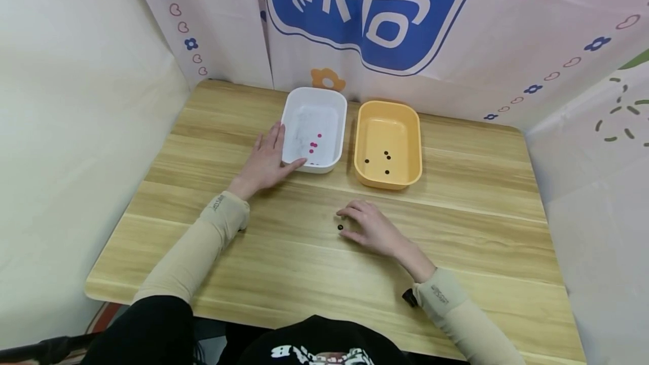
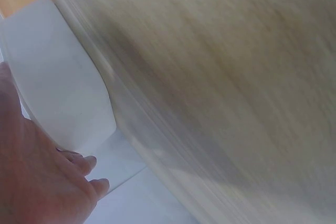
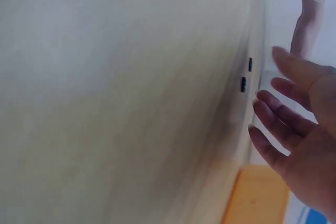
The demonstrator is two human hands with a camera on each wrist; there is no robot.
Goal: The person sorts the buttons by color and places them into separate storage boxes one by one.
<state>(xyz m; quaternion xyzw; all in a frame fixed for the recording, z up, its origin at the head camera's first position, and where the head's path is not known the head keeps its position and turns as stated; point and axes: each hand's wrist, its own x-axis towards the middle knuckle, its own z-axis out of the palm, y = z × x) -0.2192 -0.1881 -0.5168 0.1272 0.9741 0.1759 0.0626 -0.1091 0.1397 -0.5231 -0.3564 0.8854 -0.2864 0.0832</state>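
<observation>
A white plastic tray (image 1: 338, 151) holds several small pink-red beads (image 1: 312, 145). My left hand (image 1: 266, 163) rests against its left and near sides, fingers spread and fairly straight, thumb along the near rim. The left wrist view shows that hand (image 2: 42, 177) beside the tray's white wall (image 2: 58, 72). On the table, a small black bead (image 1: 340, 227) lies by the thumb and index finger of my right hand (image 1: 372, 228), which are parted. In the right wrist view, two small dark pieces (image 3: 243, 84) stand apart from the loosely bent fingers of the right hand (image 3: 302, 124).
Right of the white tray stands a yellow tray (image 1: 414, 151) with several black beads (image 1: 387, 172) in it. Both trays are on a wooden table (image 1: 284, 275), near a printed cloth (image 1: 456, 92) at the back. A small black object (image 1: 409, 297) is by the right sleeve.
</observation>
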